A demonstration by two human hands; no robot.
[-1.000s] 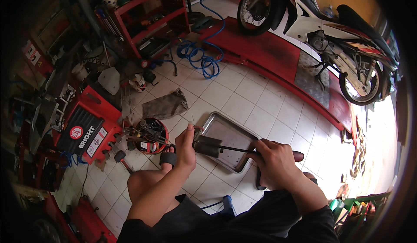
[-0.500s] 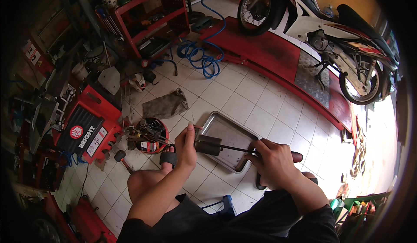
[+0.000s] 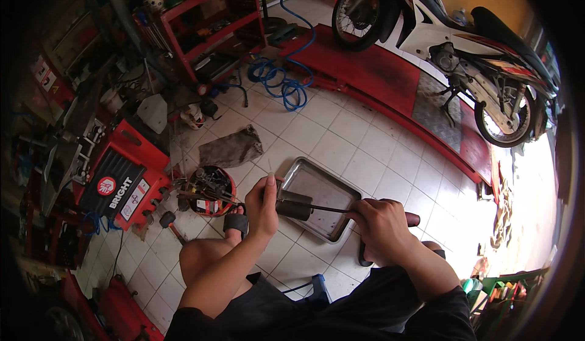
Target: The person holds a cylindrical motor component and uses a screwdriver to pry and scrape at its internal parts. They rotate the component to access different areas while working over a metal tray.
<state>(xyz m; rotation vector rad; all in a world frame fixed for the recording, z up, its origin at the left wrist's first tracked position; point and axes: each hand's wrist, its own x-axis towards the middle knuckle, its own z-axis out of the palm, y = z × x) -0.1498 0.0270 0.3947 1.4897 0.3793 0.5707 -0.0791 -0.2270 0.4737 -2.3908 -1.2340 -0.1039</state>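
Observation:
My left hand (image 3: pixel 263 210) is closed on a dark metal cylindrical part (image 3: pixel 295 206), held crosswise over a shallow metal tray (image 3: pixel 327 184) on the floor. My right hand (image 3: pixel 382 225) is wrapped round a thin black rod (image 3: pixel 329 209) that runs to the cylinder. Beyond my right hand a dark red-brown handle (image 3: pixel 412 220) sticks out; whether it joins the rod is hidden. A dark curved piece (image 3: pixel 364 255) shows below that hand. Left of my left hand stands a red bucket (image 3: pixel 224 179) full of tools and parts.
A red machine (image 3: pixel 146 146) stands at left, near a grey rag (image 3: pixel 228 147). A red shelf cart (image 3: pixel 201 51) and coiled blue hose (image 3: pixel 283 88) are behind. A motorbike (image 3: pixel 454 54) stands on a red lift (image 3: pixel 372 67). A blue object (image 3: pixel 320 286) lies between my legs.
The cylinder and my left hand have shifted slightly to the right. My right hand has moved a little down and left along the rod. Both grips stay closed.

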